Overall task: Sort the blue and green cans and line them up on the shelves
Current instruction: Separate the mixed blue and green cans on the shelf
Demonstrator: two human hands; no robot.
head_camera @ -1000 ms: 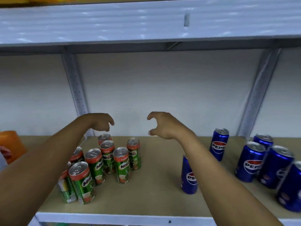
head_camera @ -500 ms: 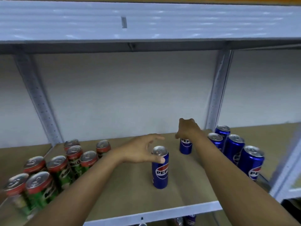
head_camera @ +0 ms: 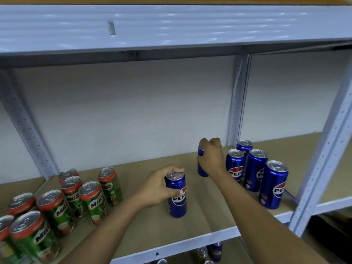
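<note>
On the brown shelf board (head_camera: 205,212) a blue Pepsi can (head_camera: 176,201) stands upright near the middle; my left hand (head_camera: 158,187) grips it round the upper part. Farther back my right hand (head_camera: 211,159) grips a second blue can (head_camera: 201,169), mostly hidden behind the fingers. Several blue cans (head_camera: 255,172) stand grouped at the right by the upright post. Several green Milo cans (head_camera: 91,201) with red tops stand clustered at the left.
A grey metal shelf (head_camera: 171,29) hangs overhead. Perforated uprights stand at the left (head_camera: 24,128), back right (head_camera: 236,105) and front right (head_camera: 323,164). More cans (head_camera: 215,252) show on the shelf below. The shelf's white front edge (head_camera: 171,248) runs close to my arms.
My left hand has closed round the middle blue can that it was reaching over. My right hand has closed on the farther blue can. The view has come closer.
</note>
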